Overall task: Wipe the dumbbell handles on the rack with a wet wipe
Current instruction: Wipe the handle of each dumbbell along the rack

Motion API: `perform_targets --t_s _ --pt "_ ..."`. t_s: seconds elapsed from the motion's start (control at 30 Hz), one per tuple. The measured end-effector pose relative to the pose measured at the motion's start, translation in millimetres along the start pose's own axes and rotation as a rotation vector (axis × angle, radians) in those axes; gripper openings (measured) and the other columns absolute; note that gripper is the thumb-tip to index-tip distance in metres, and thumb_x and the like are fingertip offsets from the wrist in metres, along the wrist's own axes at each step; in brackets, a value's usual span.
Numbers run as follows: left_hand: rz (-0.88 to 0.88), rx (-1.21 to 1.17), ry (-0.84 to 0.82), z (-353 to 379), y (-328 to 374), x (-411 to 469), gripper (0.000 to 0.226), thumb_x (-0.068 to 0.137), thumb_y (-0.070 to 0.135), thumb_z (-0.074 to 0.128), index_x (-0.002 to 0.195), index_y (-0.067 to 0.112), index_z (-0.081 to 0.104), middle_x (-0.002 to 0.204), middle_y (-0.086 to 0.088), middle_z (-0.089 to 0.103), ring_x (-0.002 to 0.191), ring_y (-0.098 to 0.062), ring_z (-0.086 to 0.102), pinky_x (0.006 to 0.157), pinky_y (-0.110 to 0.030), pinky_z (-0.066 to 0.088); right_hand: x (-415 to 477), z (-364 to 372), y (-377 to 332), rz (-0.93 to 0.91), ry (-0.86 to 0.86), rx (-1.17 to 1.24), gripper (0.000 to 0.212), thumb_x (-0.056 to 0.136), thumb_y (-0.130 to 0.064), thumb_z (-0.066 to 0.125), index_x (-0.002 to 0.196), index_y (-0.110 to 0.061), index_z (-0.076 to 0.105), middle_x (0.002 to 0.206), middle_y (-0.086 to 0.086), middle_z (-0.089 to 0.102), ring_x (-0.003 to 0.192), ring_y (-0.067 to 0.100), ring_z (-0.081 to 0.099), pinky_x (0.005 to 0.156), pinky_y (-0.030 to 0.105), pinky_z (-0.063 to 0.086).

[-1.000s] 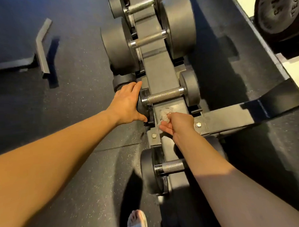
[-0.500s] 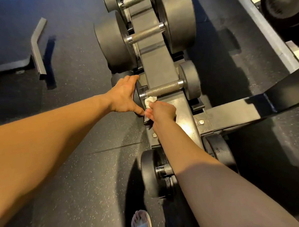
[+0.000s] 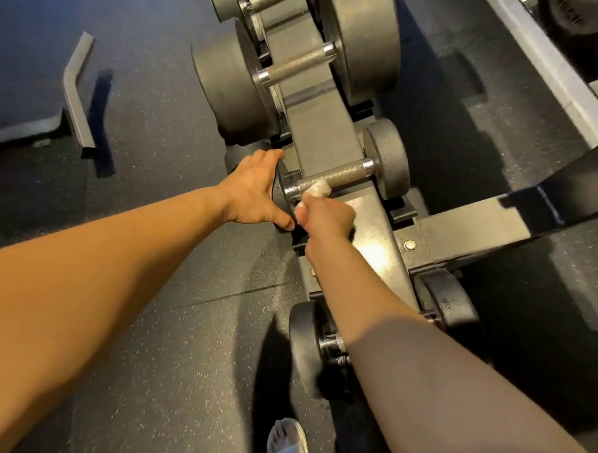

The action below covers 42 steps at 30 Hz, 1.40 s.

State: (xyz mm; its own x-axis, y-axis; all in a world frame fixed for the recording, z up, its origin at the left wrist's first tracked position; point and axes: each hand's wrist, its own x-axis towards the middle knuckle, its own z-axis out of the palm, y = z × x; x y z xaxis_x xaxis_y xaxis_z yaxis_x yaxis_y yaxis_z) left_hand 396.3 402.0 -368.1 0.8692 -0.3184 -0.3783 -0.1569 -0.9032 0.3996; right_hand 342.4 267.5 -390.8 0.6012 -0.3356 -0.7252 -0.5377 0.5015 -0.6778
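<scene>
Below the camera I see a dark speckled rubber floor [image 3: 158, 335], with a bent grey metal bar [image 3: 76, 95] lying on it well off to the left and the toe of a pale perforated shoe [image 3: 288, 442] at the bottom edge. Running up the middle of my view is the grey dumbbell rack [image 3: 320, 129], its black cross foot [image 3: 496, 217] reaching out to the right and a bolt [image 3: 409, 244] showing where the two meet. The small dumbbell [image 3: 389, 157] lies across the rack spine about halfway up, and its knurled handle [image 3: 343, 173] is bare metal from the middle to the right collar. The left hand [image 3: 251, 190] clasps this dumbbell by its left end: the fingers are spread and curved over the far rim of the round weight, and the thumb hooks the near rim. The right hand [image 3: 324, 218] comes in from below with its fingers curled together, pinching a crumpled white wet wipe [image 3: 318, 190] and pressing it against the left part of the handle, just beside the left collar. From here I cannot tell which fingertips meet the wipe, since the back of the hand hides them. Above, a large dumbbell [image 3: 297, 65] sits across the rack with wide dark heads on both sides, and another is cut off at the top edge. Nearer to me, a lower dumbbell [image 3: 306, 346] rests on the rack, its handle mostly hidden under the right forearm.
</scene>
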Motion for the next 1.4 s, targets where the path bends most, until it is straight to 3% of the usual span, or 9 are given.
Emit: perform_targets --t_s 0.2,0.3,0.5,0.7,0.87,1.03,1.23,1.3,1.4 --pt "0.008 -0.029 0.014 1 -2 -1 0.136 0.054 0.048 0.098 0.159 0.013 0.019 0.147 -0.012 0.036 0.136 -0.033 0.035 0.117 -0.048 0.036 0 -23 -19 -0.649 -0.013 -0.808 0.012 0.095 -0.018 0.069 0.107 -0.017 0.066 0.104 -0.001 0.068 0.093 0.014 0.063 0.065 0.019 0.047" --pt "0.005 -0.047 0.023 3 -3 -1 0.134 0.054 0.048 0.098 0.159 0.015 0.021 0.144 -0.010 0.037 0.134 -0.031 0.036 0.117 -0.047 0.037 6 -23 -44 -1.032 -0.065 -1.047 0.024 0.097 -0.016 0.065 0.120 -0.017 0.062 0.107 0.003 0.069 0.097 0.018 0.064 0.079 0.034 0.055" --pt "0.025 -0.055 0.048 6 -5 -2 0.135 0.052 0.049 0.097 0.158 0.014 0.023 0.143 -0.010 0.038 0.133 -0.029 0.036 0.115 -0.046 0.038 16 10 -36 -1.137 -0.259 -1.672 0.020 0.096 -0.019 0.063 0.114 -0.011 0.069 0.109 0.010 0.065 0.098 0.030 0.064 0.072 0.035 0.042" --pt "0.030 -0.064 0.056 7 -4 -3 0.136 0.057 0.047 0.097 0.161 0.013 0.017 0.151 -0.011 0.034 0.140 -0.030 0.031 0.118 -0.044 0.034 10 -34 -24 -1.348 -0.442 -1.742 0.018 0.086 -0.008 0.071 0.104 -0.005 0.072 0.098 0.013 0.064 0.083 0.030 0.065 0.062 0.035 0.046" --pt "0.037 -0.087 0.063 9 -4 -5 0.132 0.057 0.046 0.096 0.160 0.015 0.020 0.148 -0.009 0.035 0.138 -0.029 0.032 0.118 -0.044 0.035 8 -20 -39 -1.195 -0.332 -1.319 0.021 0.098 -0.014 0.058 0.118 -0.013 0.065 0.097 0.009 0.070 0.087 0.026 0.066 0.075 0.040 0.055" --pt "0.036 -0.085 0.081 13 -4 -6 0.133 0.057 0.045 0.097 0.161 0.012 0.019 0.151 -0.012 0.034 0.141 -0.030 0.031 0.118 -0.043 0.034 14 8 -20 -1.107 -0.257 -1.605 0.019 0.096 -0.011 0.056 0.113 -0.009 0.066 0.099 0.009 0.067 0.089 0.029 0.066 0.065 0.034 0.041" --pt "0.021 -0.099 0.073 11 -2 -8 0.136 0.056 0.044 0.097 0.162 0.014 0.017 0.151 -0.010 0.033 0.141 -0.029 0.030 0.119 -0.044 0.034 14 -38 -7 -1.199 -0.407 -1.542 0.010 0.092 -0.005 0.062 0.096 -0.006 0.071 0.091 0.012 0.066 0.073 0.032 0.064 0.058 0.032 0.039" --pt "0.018 -0.098 0.068 10 -2 -8 0.136 0.056 0.044 0.097 0.161 0.014 0.017 0.151 -0.010 0.033 0.141 -0.029 0.030 0.119 -0.045 0.035 8 -44 -3 -0.934 -0.315 -1.285 0.018 0.096 -0.009 0.057 0.094 -0.011 0.075 0.084 0.005 0.069 0.074 0.024 0.065 0.060 0.029 0.046" --pt "0.019 -0.103 0.076 12 -3 -9 0.135 0.056 0.044 0.097 0.161 0.015 0.017 0.152 -0.009 0.032 0.141 -0.028 0.029 0.119 -0.045 0.035 10 -23 5 -0.243 -0.168 -0.668 0.019 0.097 -0.008 0.058 0.103 -0.013 0.075 0.083 0.003 0.071 0.073 0.027 0.072 0.069 0.041 0.063"
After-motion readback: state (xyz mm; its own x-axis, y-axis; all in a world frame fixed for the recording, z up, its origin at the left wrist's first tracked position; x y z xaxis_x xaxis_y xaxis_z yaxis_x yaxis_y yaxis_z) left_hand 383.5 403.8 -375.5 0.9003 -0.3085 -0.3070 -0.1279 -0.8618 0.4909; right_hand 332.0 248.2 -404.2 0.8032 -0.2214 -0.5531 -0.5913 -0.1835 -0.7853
